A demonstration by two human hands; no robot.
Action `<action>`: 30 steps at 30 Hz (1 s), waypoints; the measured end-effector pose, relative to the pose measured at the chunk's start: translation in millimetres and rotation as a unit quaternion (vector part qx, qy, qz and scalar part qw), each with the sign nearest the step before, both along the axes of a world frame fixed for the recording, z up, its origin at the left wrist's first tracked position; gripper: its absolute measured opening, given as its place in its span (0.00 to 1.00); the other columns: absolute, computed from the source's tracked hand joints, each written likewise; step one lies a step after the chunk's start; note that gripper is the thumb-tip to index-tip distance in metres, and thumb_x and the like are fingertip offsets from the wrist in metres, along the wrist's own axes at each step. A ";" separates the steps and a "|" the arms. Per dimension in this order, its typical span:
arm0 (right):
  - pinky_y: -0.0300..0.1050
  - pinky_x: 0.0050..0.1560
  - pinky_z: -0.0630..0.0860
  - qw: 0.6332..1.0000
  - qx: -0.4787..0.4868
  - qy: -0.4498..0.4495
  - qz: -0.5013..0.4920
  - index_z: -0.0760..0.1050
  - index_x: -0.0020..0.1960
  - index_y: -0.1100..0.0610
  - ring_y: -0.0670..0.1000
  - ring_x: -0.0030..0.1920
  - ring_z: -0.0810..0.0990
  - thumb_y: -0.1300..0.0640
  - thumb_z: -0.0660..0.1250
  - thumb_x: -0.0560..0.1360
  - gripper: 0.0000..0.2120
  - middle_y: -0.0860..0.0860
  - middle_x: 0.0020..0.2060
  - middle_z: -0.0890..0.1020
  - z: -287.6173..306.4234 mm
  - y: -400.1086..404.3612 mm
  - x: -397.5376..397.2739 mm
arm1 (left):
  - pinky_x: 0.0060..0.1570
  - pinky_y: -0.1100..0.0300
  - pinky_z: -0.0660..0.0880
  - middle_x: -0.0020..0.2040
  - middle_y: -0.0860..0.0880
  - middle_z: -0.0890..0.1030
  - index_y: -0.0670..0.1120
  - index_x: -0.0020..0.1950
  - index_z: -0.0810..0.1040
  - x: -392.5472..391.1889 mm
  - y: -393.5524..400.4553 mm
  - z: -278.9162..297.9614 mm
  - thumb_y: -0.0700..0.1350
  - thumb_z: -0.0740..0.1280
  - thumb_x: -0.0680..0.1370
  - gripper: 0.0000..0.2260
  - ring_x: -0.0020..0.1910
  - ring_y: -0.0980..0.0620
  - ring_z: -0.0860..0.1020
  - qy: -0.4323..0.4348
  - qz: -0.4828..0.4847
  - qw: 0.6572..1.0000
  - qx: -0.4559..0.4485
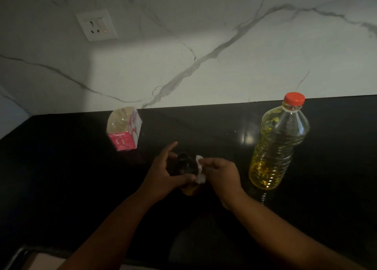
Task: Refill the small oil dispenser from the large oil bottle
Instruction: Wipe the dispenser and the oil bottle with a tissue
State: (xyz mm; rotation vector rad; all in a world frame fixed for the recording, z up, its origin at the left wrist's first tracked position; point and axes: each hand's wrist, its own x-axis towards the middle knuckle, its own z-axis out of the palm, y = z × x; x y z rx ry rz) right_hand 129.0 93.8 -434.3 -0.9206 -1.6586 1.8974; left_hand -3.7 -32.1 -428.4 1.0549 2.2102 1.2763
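The small oil dispenser (187, 165), dark on top with yellow oil low down, stands on the black counter (61, 167) at the middle. My left hand (165, 172) grips it from the left, index finger raised. My right hand (221, 174) presses a white tissue (200, 169) against the dispenser's right side. The large oil bottle (277, 143), clear plastic with a red cap on and partly full of yellow oil, stands upright to the right, apart from both hands.
A pink and white tissue pack (124, 129) sits at the back left of the counter. A marble wall with a white power socket (97, 24) rises behind. A sink edge (26, 255) shows at the bottom left.
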 end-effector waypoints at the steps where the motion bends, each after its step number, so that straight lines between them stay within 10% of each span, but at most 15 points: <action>1: 0.41 0.43 0.82 1.000 0.007 0.017 -0.010 0.84 0.41 0.48 0.45 0.41 0.85 0.65 0.69 0.74 0.13 0.47 0.39 0.86 6.0 0.2 -1.0 | 0.57 0.62 0.74 0.59 0.60 0.74 0.78 0.68 0.59 -0.5 -0.8 1.3 0.66 0.80 0.52 0.49 0.58 0.65 0.76 0.007 -0.001 1.000 -0.002; 5: 0.36 0.42 0.81 0.996 0.088 0.024 -0.008 0.82 0.46 0.47 0.41 0.43 0.83 0.64 0.67 0.76 0.13 0.44 0.41 0.84 7.8 -8.3 6.1 | 0.57 0.67 0.71 0.60 0.62 0.76 0.80 0.69 0.56 -4.5 -1.4 5.7 0.68 0.81 0.51 0.52 0.59 0.70 0.74 -0.017 -0.013 1.000 -0.007; 12: 0.44 0.44 0.81 0.993 0.059 -0.102 0.012 0.80 0.42 0.55 0.51 0.43 0.83 0.67 0.67 0.73 0.09 0.51 0.41 0.84 -34.0 -25.1 17.0 | 0.70 0.45 0.70 0.70 0.54 0.75 0.77 0.71 0.57 -12.7 -6.3 18.0 0.55 0.80 0.59 0.49 0.70 0.56 0.72 -0.075 -0.093 0.992 -0.037; 17: 0.39 0.38 0.81 0.999 0.012 -0.002 -0.037 0.80 0.42 0.52 0.47 0.40 0.84 0.68 0.67 0.73 0.12 0.51 0.39 0.85 -0.3 -8.8 4.9 | 0.67 0.55 0.68 0.68 0.58 0.71 0.64 0.77 0.55 -5.5 -3.9 17.8 0.65 0.78 0.55 0.55 0.70 0.56 0.69 -0.012 -0.050 0.998 -0.048; 22: 0.23 0.38 0.72 0.984 0.179 0.002 0.006 0.82 0.49 0.49 0.29 0.41 0.78 0.66 0.67 0.75 0.13 0.37 0.42 0.80 15.9 -8.6 1.1 | 0.62 0.52 0.74 0.57 0.58 0.74 0.63 0.75 0.62 -0.1 -0.8 13.5 0.67 0.77 0.53 0.52 0.60 0.56 0.75 0.003 0.006 1.000 -0.020; 30: 0.38 0.42 0.80 0.976 0.212 -0.031 0.023 0.79 0.40 0.43 0.44 0.41 0.82 0.65 0.66 0.77 0.17 0.48 0.38 0.84 -17.5 -32.8 23.3 | 0.51 0.66 0.71 0.57 0.59 0.76 0.78 0.63 0.63 -2.7 -4.8 13.1 0.66 0.78 0.54 0.41 0.57 0.62 0.76 0.019 -0.009 1.000 -0.009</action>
